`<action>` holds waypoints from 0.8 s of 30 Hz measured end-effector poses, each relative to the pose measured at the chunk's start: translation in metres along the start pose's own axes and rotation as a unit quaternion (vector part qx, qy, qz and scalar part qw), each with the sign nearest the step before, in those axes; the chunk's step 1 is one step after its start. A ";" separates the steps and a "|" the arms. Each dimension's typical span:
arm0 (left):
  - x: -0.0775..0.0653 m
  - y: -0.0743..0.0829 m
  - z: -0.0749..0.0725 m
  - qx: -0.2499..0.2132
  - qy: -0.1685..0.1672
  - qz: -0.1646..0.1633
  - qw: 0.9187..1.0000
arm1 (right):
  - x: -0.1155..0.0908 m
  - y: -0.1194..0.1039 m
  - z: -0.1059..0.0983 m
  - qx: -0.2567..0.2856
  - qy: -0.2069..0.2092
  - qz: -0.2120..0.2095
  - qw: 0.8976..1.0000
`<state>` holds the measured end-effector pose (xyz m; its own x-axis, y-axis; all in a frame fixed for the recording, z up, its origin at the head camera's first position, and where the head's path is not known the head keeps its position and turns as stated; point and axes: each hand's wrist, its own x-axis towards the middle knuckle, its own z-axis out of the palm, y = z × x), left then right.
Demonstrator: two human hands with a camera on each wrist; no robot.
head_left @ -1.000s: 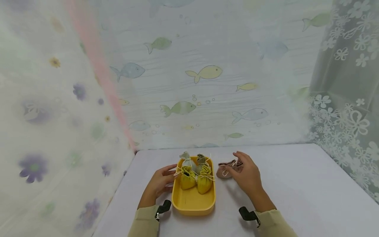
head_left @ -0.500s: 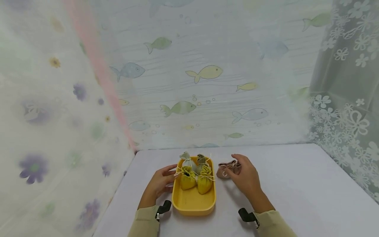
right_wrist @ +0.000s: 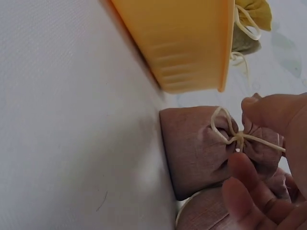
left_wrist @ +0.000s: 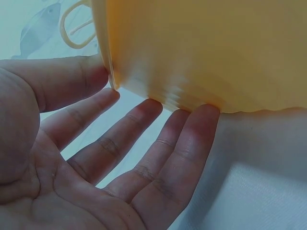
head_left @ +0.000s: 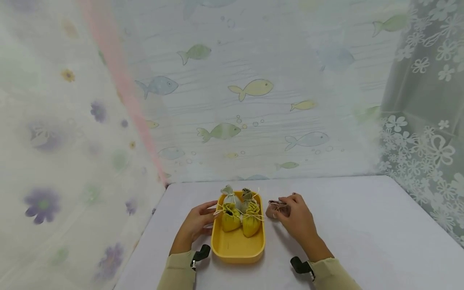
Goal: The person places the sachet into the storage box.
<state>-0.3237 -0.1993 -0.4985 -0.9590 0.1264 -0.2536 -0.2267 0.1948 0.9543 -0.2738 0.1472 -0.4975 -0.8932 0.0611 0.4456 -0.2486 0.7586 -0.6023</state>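
A yellow plastic tub [head_left: 237,251] holds several small drawstring pouches: two yellow ones, of which one pouch [head_left: 251,224] is at the right, a pale grey pouch [head_left: 230,197] and an olive one. My left hand [head_left: 197,223] rests its fingertips against the tub's left wall, the fingers fairly straight; in the left wrist view the thumb meets the rim. Right of the tub, my right hand [head_left: 301,219] pinches the gathered neck of a dusty-brown drawstring pouch [right_wrist: 192,143], which stands on the table. In the right wrist view, part of a second brown pouch [right_wrist: 204,211] shows beside it.
A white cloth covers the table [head_left: 362,225]. Behind it hangs a fish-print curtain [head_left: 217,108], with a flower-print curtain [head_left: 65,161] at the left and a sheer floral one at the right. A black wrist camera mount [head_left: 301,265] sits near each sleeve cuff.
My right hand has moved slightly left and lower, its fingers closing in on the brown pouch's neck. The left hand and tub stay put.
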 end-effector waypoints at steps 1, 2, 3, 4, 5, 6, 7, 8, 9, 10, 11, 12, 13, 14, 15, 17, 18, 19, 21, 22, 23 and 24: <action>0.000 0.000 0.000 0.000 -0.001 0.000 1.000 | -0.001 0.001 0.001 -0.004 0.005 -0.003 1.000; 0.000 -0.001 0.000 -0.001 -0.002 0.000 1.000 | -0.001 0.002 0.001 -0.008 0.010 -0.007 1.000; 0.000 -0.002 -0.001 -0.002 -0.003 -0.001 1.000 | -0.001 0.002 0.002 -0.011 0.017 -0.013 1.000; 0.000 -0.002 -0.001 -0.002 -0.003 -0.001 1.000 | -0.001 0.002 0.002 -0.014 0.025 -0.018 0.999; 0.000 -0.002 -0.001 -0.003 -0.003 -0.002 1.000 | -0.001 0.003 0.001 -0.016 0.036 -0.025 0.999; 0.001 -0.001 -0.001 -0.003 -0.004 -0.003 1.000 | 0.000 0.003 0.001 -0.018 0.047 -0.033 0.998; 0.001 -0.001 -0.001 -0.003 -0.004 -0.004 1.000 | 0.000 0.002 0.000 -0.018 0.055 -0.040 0.998; 0.001 0.000 0.000 -0.001 -0.004 -0.003 1.000 | 0.001 0.002 0.000 -0.013 0.063 -0.047 0.997; 0.002 0.001 0.000 0.000 -0.003 -0.002 1.000 | 0.003 0.001 -0.001 -0.007 0.070 -0.052 0.996; 0.002 0.003 0.000 0.001 -0.002 0.000 1.000 | 0.004 0.001 -0.002 -0.001 0.076 -0.057 0.995; 0.002 0.004 0.000 0.002 -0.002 0.001 1.000 | 0.005 0.000 -0.003 0.006 0.082 -0.061 0.995; 0.003 0.005 0.000 0.003 -0.001 0.004 1.000 | 0.006 0.000 -0.003 0.012 0.085 -0.061 0.994; 0.003 0.006 0.000 0.003 0.000 0.006 1.000 | 0.007 -0.001 -0.004 0.019 0.087 -0.059 0.994; 0.003 0.007 0.000 0.003 0.000 0.008 1.000 | 0.008 -0.002 -0.005 0.024 0.087 -0.053 0.994; 0.003 0.007 0.001 0.002 0.001 0.005 1.000 | 0.008 -0.003 -0.006 0.029 0.083 -0.045 0.995; 0.003 0.006 0.000 0.000 0.003 0.003 1.000 | 0.008 -0.005 -0.006 0.039 0.065 -0.021 0.997; 0.002 0.004 0.000 0.002 0.003 0.002 1.000 | 0.006 -0.006 -0.005 0.044 0.052 -0.008 0.998; 0.002 0.003 0.000 0.000 0.002 0.000 1.000 | 0.005 -0.007 -0.005 0.048 0.039 0.004 0.998; 0.000 0.001 0.000 -0.001 0.001 -0.002 1.000 | 0.003 -0.008 -0.004 0.056 0.020 0.023 0.998; 0.000 0.000 -0.001 -0.002 -0.001 0.001 1.000 | 0.002 -0.009 -0.004 0.060 0.014 0.028 0.998; 0.000 -0.001 -0.001 -0.003 -0.002 0.003 1.000 | 0.002 -0.010 -0.004 0.063 0.013 0.028 0.998; 0.000 -0.001 -0.002 -0.003 -0.003 0.006 1.000 | 0.002 -0.010 -0.004 0.067 0.014 0.025 0.997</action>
<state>-0.3236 -0.2011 -0.4996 -0.9603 0.1348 -0.2441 -0.2171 0.1876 0.9579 -0.2718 0.1420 -0.4880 -0.8951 0.1170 0.4302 -0.2532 0.6607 -0.7066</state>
